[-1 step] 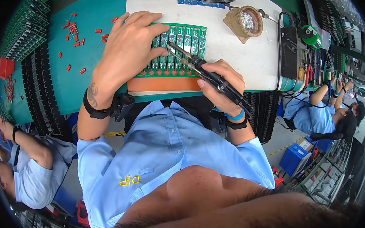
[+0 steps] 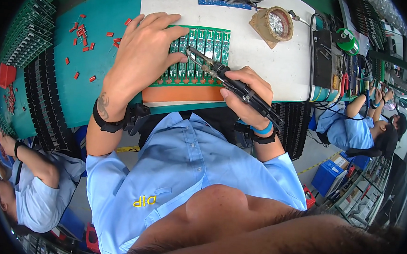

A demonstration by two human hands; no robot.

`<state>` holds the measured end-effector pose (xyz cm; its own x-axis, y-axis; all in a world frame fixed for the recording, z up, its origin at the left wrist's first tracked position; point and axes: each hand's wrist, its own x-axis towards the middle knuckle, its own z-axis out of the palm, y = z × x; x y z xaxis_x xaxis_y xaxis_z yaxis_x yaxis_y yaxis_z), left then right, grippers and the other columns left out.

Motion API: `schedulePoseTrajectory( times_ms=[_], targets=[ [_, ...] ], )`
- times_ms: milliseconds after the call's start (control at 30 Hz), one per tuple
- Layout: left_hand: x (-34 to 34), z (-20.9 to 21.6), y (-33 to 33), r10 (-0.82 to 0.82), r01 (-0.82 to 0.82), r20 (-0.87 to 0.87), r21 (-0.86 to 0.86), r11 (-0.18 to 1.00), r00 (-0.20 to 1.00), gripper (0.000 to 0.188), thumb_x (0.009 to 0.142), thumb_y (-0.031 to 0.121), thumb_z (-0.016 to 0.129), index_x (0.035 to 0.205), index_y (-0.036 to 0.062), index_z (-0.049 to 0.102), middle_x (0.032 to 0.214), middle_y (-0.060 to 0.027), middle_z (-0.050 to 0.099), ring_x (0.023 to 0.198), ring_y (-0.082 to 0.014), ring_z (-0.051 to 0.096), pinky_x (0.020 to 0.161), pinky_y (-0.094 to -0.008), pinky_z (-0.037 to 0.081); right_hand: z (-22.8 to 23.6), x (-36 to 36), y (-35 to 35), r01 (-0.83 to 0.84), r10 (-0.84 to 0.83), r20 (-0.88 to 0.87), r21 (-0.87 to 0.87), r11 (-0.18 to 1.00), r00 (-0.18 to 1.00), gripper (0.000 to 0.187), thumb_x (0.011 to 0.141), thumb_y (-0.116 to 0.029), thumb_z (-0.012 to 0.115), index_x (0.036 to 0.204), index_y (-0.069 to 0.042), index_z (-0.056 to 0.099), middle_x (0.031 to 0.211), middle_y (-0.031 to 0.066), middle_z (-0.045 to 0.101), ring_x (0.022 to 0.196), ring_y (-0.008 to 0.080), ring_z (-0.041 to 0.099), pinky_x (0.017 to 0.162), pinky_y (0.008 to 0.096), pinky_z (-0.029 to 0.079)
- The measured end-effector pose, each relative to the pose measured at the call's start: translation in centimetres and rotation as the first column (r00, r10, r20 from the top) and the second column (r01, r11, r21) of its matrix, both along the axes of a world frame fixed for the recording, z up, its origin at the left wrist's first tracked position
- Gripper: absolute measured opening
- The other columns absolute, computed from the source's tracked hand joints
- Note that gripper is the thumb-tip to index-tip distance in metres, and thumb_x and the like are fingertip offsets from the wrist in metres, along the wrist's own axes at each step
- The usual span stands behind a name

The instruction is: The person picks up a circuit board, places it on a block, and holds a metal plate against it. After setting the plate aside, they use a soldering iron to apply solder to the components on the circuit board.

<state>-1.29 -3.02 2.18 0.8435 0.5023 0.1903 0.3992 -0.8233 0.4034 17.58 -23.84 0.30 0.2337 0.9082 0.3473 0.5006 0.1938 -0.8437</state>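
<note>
Soldering iron (image 2: 238, 87) — aslant over green board (image 2: 209, 45)

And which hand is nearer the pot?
Right. The right hand, holding the black tool, is on the wearer's side of the pot; the left hand is farther off to its left, at the green board.

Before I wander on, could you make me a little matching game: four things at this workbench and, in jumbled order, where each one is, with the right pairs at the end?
Things:
1. Black hand tool
2. Green circuit board
3. Round pot
4. Loose red parts

Places:
A. Scattered on the green mat
B. Partly covered by the left hand
C. Beyond the right hand, holding silvery pieces
D. Gripped in the right hand

Right pairs: 1-D, 2-B, 3-C, 4-A
</note>
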Motion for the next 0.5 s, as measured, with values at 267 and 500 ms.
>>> schedulePoseTrajectory(
  times_ms=[267,500],
  targets=[
    [0.01,-0.13,0.07,0.011,-0.010,0.018,-0.022,1.000,1.000,0.050,0.074,0.019,0.092,0.121,0.0092,0.079,0.138,-0.0132,0.071,0.134,-0.0336,0.061,0.118,-0.0539,0.042,0.03,-0.04,0.14,-0.010,0.010,0.000,-0.001,1.000,1.000,0.038,0.080,0.005,0.082,0.116,0.004,0.072,0.092,0.0140,0.072,0.080,0.0209,0.068,0.073,0.0312,0.053],
    [0.06,-0.07,-0.01,0.019,-0.018,0.005,-0.038,0.999,1.000,0.050,0.074,0.018,0.093,0.121,0.0090,0.079,0.138,-0.0135,0.071,0.134,-0.0341,0.061,0.117,-0.0520,0.043,0.17,-0.08,0.10,-0.011,0.011,0.010,-0.014,1.000,1.000,0.038,0.080,0.004,0.083,0.116,0.004,0.072,0.093,0.0143,0.073,0.081,0.0210,0.068,0.073,0.0310,0.053]
  ],
)
